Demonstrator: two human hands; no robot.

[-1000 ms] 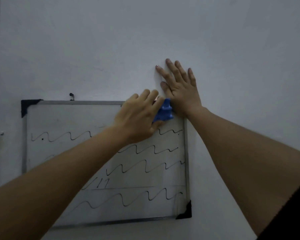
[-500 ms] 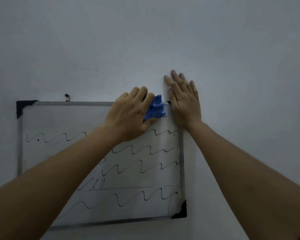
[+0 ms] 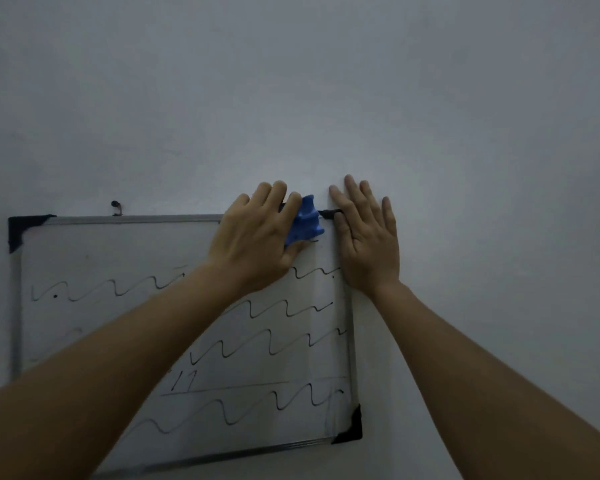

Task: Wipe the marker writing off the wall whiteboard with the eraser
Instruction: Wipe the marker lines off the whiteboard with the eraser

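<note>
A metal-framed whiteboard with black corner caps hangs on the wall. Several rows of black wavy marker lines cross it, plus a few short strokes above a straight line. My left hand presses a blue eraser against the board's top right area, just under the frame. My right hand lies flat with fingers spread over the board's top right corner and the wall beside it. My left forearm hides part of the writing.
A small hook sticks out of the wall above the board's top edge. The plain white wall fills everything above and to the right.
The left hand has slid the eraser a little to the left and upward, away from the right hand. The right hand stays flat on the board's corner.
</note>
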